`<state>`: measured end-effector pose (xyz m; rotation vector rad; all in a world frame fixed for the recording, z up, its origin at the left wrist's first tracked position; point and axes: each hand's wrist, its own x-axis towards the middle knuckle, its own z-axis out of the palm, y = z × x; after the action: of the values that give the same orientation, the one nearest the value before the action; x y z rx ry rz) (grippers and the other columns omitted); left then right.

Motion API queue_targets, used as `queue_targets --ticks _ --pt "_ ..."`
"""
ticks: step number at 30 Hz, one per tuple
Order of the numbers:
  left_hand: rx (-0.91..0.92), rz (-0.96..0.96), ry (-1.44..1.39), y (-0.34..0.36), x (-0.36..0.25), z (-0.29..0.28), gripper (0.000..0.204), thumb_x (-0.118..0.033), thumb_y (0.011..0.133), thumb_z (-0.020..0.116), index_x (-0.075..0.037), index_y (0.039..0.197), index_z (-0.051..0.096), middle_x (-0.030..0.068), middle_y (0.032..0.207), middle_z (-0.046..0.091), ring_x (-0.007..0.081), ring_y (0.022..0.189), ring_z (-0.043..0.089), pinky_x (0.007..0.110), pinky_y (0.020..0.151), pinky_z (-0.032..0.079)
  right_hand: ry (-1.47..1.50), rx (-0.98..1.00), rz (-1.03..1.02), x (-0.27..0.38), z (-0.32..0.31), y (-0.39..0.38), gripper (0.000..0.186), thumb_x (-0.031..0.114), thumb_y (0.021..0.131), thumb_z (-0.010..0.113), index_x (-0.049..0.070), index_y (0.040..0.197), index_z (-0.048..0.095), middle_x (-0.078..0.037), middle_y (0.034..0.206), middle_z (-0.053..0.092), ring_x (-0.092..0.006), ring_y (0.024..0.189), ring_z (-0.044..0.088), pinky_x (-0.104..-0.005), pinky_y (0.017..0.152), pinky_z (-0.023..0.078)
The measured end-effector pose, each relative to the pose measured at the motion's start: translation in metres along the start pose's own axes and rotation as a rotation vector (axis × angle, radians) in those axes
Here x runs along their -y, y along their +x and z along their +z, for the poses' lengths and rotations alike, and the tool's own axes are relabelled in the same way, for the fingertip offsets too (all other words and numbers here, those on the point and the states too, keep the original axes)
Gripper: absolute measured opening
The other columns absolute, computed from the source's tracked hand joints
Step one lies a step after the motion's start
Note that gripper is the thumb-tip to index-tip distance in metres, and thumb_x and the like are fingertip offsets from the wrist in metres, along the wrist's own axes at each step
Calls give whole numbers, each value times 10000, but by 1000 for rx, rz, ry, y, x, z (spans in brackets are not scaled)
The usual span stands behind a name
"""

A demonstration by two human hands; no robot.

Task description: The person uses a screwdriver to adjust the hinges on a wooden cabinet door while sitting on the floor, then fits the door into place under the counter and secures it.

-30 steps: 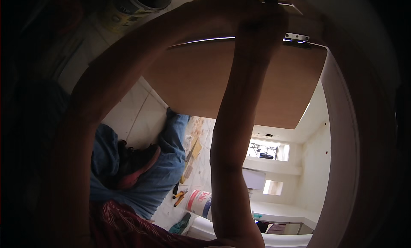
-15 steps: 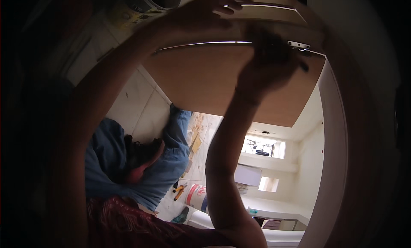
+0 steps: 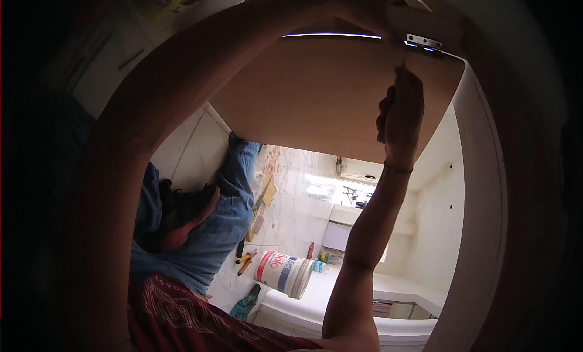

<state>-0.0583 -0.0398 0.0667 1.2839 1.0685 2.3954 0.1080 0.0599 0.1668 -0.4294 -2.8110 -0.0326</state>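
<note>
Hinge [image 3: 424,41] near hands [image 3: 403,112], grip unclear

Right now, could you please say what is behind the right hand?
Behind the right hand, a brown wooden panel is visible; whatever the hand covers cannot be seen.

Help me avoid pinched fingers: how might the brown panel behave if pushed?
The brown panel would probably stay stiff, given its flat, unsagging face. It might swing rather than slide, since a metal hinge sits by its upper edge.
</note>
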Motion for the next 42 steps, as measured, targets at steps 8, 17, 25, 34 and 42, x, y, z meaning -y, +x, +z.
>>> queue_targets --ticks 8,17,25,34,42 --pt "-35 7 361 20 30 -2 966 -433 685 897 1 1431 463 214 1346 593 332 1225 579 488 1044 470 -28 -43 164 21 12 19 438 313 1000 538 41 1322 417 -88 833 662 -105 527 585 -272 396 423" --pt "-126 34 449 36 56 4 907 -500 668 868 -20 1363 537 181 1232 657 321 1139 630 448 972 509 4 -63 53 15 13 31 341 278 1018 529 39 1253 467 -81 839 671 -97 532 590 -267 381 435" --pt "-232 74 500 43 65 13 950 -547 597 840 -46 1353 562 175 1199 674 341 1105 650 436 956 513 -5 -43 69 16 9 31 334 263 1021 534 34 1256 470 -92 822 671 -108 534 602 -277 395 433" --pt "-200 54 480 42 63 12 956 -531 592 827 -22 1354 555 185 1222 665 351 1124 637 439 953 511 -45 -38 58 18 7 32 333 275 1024 536 34 1246 479 -101 808 676 -124 541 621 -285 400 445" --pt "-183 70 444 45 68 14 917 -563 619 804 -27 1329 580 188 1220 664 358 1132 634 439 962 509 -65 -36 67 17 4 35 323 280 1016 555 30 1216 504 -108 807 685 -140 546 638 -287 420 458"
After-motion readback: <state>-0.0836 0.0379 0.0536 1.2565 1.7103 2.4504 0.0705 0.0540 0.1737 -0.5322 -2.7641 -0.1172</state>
